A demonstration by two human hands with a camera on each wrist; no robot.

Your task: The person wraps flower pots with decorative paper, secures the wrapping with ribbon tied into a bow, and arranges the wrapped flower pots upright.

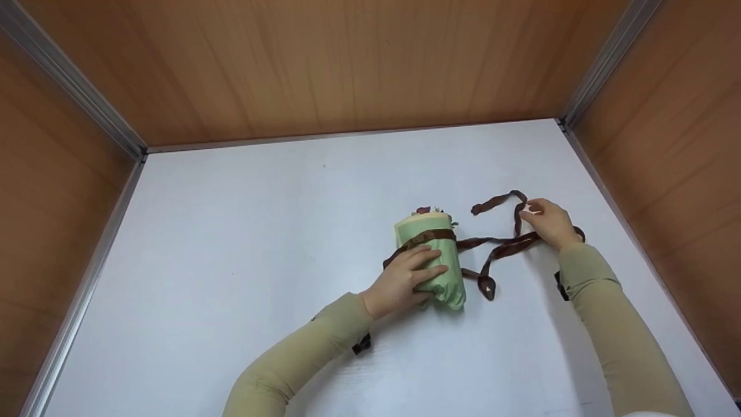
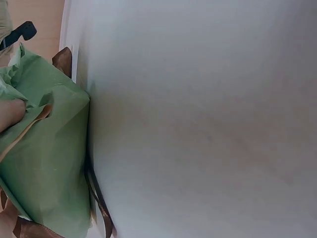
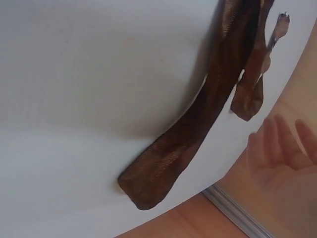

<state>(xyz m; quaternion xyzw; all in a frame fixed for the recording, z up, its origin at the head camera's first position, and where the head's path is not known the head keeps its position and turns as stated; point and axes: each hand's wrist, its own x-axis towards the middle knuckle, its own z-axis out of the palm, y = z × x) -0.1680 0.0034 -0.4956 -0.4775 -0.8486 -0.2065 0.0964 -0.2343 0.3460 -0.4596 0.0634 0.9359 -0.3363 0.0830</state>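
A small bouquet [image 1: 441, 278] in green wrapping lies on the white table, with a few dark red flowers [image 1: 424, 209] showing at its top. Brown ribbon [image 1: 437, 234] goes round its upper part. My left hand [image 1: 399, 281] holds the bouquet from the left, its fingers across the wrapping; the left wrist view shows the green paper [image 2: 54, 158] close up. Off to the right, my right hand [image 1: 550, 223] pinches a loop of the loose ribbon [image 1: 517, 217] between thumb and fingertips. In the right wrist view, a ribbon end [image 3: 153, 173] hangs large in front.
Loose ribbon tails [image 1: 509, 246] trail between the bouquet and my right hand, one with a curled end [image 1: 486, 286]. Wood panels [image 1: 347, 69] with metal edging [image 1: 596, 69] enclose the white table [image 1: 231, 231] at the back and both sides.
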